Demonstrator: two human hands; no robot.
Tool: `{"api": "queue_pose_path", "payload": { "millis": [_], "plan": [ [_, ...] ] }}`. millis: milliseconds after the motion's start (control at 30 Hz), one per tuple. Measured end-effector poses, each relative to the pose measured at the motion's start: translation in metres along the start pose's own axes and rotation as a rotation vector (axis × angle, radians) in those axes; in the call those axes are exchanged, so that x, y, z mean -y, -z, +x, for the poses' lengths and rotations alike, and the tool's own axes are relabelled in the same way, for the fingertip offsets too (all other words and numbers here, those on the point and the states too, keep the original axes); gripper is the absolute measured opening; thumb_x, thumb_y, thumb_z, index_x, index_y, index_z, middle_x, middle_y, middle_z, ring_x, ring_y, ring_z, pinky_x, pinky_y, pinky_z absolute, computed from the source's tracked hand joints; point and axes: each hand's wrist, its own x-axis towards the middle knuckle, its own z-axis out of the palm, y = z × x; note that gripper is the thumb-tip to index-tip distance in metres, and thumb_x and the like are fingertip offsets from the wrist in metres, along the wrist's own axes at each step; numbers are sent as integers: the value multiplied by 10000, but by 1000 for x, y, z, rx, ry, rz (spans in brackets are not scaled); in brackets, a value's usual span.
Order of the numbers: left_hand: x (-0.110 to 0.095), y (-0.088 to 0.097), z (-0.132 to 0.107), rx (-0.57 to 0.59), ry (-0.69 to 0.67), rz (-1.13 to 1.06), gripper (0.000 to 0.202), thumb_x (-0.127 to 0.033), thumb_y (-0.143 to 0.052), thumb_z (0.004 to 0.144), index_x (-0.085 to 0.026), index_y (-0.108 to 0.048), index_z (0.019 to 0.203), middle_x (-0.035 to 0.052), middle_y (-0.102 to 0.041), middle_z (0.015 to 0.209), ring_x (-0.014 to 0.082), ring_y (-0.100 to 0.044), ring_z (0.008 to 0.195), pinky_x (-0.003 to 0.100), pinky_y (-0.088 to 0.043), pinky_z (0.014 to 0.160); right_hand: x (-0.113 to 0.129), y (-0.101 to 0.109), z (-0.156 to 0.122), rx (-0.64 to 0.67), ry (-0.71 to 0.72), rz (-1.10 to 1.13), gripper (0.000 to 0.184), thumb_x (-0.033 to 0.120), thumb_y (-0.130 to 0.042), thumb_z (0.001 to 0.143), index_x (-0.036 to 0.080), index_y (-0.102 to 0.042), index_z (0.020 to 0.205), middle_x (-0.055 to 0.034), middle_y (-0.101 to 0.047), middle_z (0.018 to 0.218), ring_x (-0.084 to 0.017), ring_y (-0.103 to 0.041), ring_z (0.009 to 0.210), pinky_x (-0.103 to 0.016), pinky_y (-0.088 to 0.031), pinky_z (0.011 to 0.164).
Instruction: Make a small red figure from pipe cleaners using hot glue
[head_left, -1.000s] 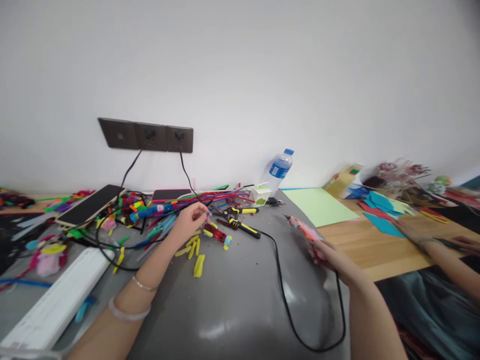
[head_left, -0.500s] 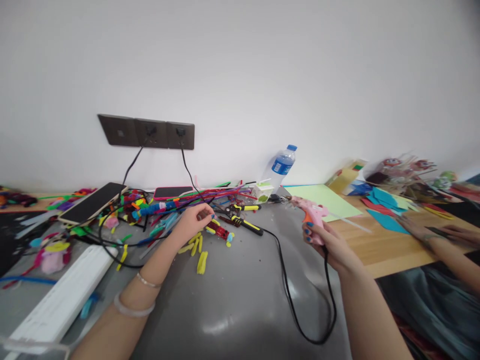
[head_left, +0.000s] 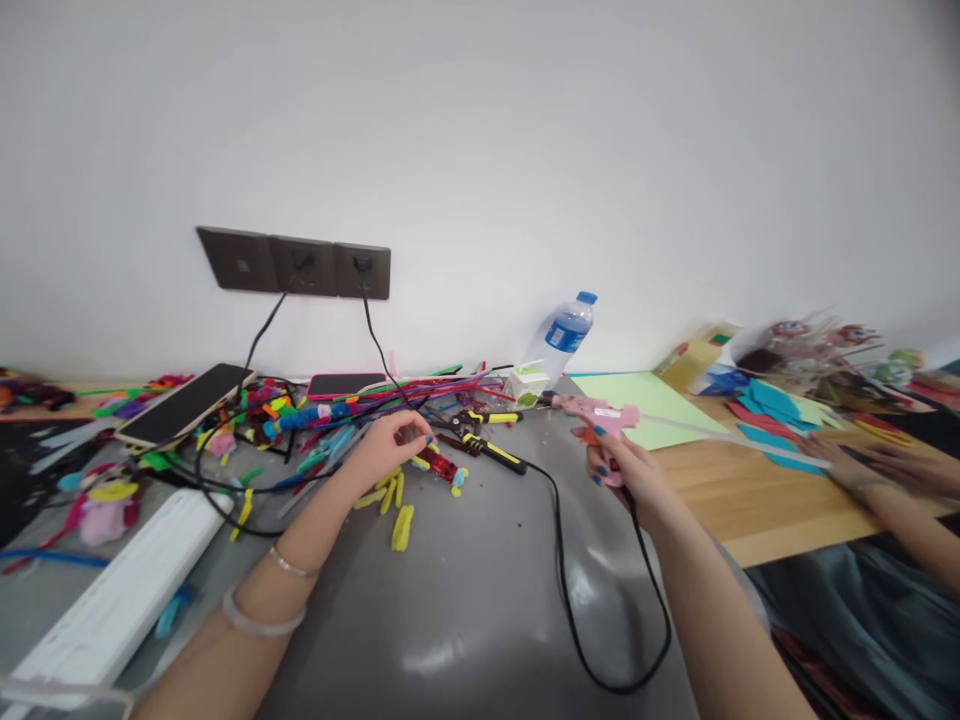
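In the head view, my right hand grips a pink hot glue gun by its handle. Its nozzle points left, and a long clear glue stick juts out behind. A black cord loops from the handle over the grey tabletop. My left hand, fingers curled in a pinch, is low over the table; whatever is between the fingertips is too small to make out. Just right of it lies a small red fuzzy figure with yellow and blue bits. Yellow fuzzy pieces lie in front of it.
Black-and-yellow pliers lie between my hands. Pipe cleaners, phones and a white power strip crowd the left. A water bottle leans on the wall. Another person's hands rest at right beside coloured paper.
My right hand has moved slightly left and turned the glue gun more level, so its glue stick shows farther to the right. My left hand has hardly moved.
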Motion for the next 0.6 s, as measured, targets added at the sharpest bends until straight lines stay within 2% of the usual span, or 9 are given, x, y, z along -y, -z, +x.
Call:
{"api": "queue_pose_path", "payload": {
  "millis": [100,200,267,433,500,600],
  "plan": [
    [-4,0,-2,26,-2,41,121,-255,-597,784,-177,-689,768,-13,-567,697,123,-471,641,243,-369,587,-11,23,10,-89,-110,-27,436,546,-728,711,157,-665,895,34,-482,544,-81,-414,449,-191,-292,381],
    [-5,0,-2,41,7,49,133,-254,-593,780,-175,-699,761,-19,-523,668,122,-443,632,246,-348,577,-18,38,12,-49,-299,33,375,506,-749,698,169,-659,833,6,-532,598,-80,-433,442,-187,-320,362],
    [-6,0,-2,36,10,38,140,-257,-590,780,-171,-700,764,-21,-504,656,123,-435,626,247,-335,566,-22,44,11,-26,-357,81,363,496,-768,684,174,-652,806,-8,-552,608,-85,-435,434,-193,-321,348],
    [-6,0,-2,11,9,14,137,-259,-598,781,-161,-689,751,-21,-504,644,119,-433,618,241,-339,561,-31,56,12,-83,-315,93,383,521,-772,651,196,-609,770,0,-548,547,-97,-428,379,-226,-333,344],
    [-4,0,-1,-4,15,12,144,-275,-605,781,-159,-686,753,-19,-515,643,118,-433,612,235,-341,555,-34,61,12,-125,-289,-42,385,554,-726,679,202,-599,769,-20,-593,558,-130,-494,392,-247,-351,362],
    [-1,0,1,-32,33,14,137,-278,-609,775,-159,-673,755,-20,-517,643,110,-425,592,228,-328,542,-37,70,11,-160,-213,-403,363,554,-675,714,204,-581,693,-35,-625,531,-171,-567,435,-271,-384,419]
  ]
}}
